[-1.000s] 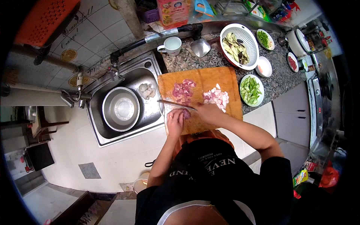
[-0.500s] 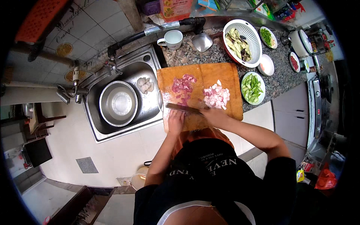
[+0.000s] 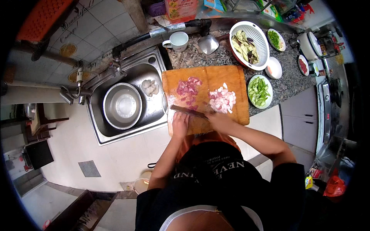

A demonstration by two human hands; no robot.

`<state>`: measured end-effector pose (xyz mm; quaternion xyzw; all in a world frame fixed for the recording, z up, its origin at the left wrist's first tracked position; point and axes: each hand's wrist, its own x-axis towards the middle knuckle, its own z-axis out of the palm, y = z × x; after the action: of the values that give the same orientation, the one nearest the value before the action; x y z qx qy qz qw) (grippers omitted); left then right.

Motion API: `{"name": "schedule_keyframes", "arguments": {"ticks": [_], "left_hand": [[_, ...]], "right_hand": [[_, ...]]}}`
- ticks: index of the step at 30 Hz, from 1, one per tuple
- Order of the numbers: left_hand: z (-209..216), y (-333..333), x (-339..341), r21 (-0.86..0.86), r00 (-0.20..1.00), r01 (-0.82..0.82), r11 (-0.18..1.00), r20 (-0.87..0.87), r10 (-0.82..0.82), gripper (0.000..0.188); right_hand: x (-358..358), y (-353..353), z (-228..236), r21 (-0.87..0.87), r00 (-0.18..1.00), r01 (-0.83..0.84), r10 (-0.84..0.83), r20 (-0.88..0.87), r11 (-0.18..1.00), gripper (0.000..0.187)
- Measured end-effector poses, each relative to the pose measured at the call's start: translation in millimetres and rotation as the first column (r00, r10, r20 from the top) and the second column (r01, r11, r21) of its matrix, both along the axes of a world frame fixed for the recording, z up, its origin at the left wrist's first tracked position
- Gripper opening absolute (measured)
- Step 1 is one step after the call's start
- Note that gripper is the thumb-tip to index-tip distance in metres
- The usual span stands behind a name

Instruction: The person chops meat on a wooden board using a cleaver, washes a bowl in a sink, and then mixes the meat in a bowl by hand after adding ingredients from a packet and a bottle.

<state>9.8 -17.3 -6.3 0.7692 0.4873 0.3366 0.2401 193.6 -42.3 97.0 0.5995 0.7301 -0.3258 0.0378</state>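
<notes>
My right hand point(image 3: 220, 123) is closed round the handle of a cleaver point(image 3: 189, 111), whose dark blade points left across the near part of a wooden cutting board point(image 3: 227, 73). Close against the blade's near side, my left hand point(image 3: 180, 124) rests with its fingers bunched on the board; whatever lies under them is hidden. Just beyond the blade are cut pieces of dark red meat point(image 3: 188, 87), some touching or near it. A heap of pale pink, fatty diced meat point(image 3: 222, 99) sits to the right on the same board.
Left of the board is a steel sink point(image 3: 152, 111) holding a metal basin point(image 3: 108, 111) and a pale lump point(image 3: 150, 87). Behind stand a white cup point(image 3: 178, 41) and a spatula point(image 3: 208, 44). On the right are a colander of sliced eggplant point(image 3: 236, 29), a bowl of green peppers point(image 3: 259, 91) and a small white bowl point(image 3: 274, 67).
The cleaver's blade has tilted slightly, its handle end a little lower in view. Both hands stay in nearly the same place, and the meat piles look unchanged.
</notes>
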Motion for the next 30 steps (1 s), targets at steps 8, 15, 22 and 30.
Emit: {"name": "schedule_keyframes", "arguments": {"ticks": [8,15,22,30], "left_hand": [[9,2,3,0.097,0.998,-0.052,0.994,0.035,0.049,0.010],[-10,-6,-5,-0.020,1.000,0.013,1.000,-0.024,-0.014,0.018],[-1,1,2,0.017,1.000,0.017,1.000,0.025,-0.017,0.010],[-5,-3,1,0.031,0.998,-0.055,0.998,0.003,0.055,0.013]], "right_hand": [[-33,47,2,0.057,0.998,-0.062,0.063,-0.007,0.996,0.027],[12,-17,-1,-0.019,0.988,-0.090,0.091,0.121,0.996,0.032],[-39,48,-36,0.104,0.995,-0.079,0.084,-0.047,0.991,0.033],[2,-8,12,-0.056,0.991,-0.093,0.098,0.087,0.994,0.034]]}}
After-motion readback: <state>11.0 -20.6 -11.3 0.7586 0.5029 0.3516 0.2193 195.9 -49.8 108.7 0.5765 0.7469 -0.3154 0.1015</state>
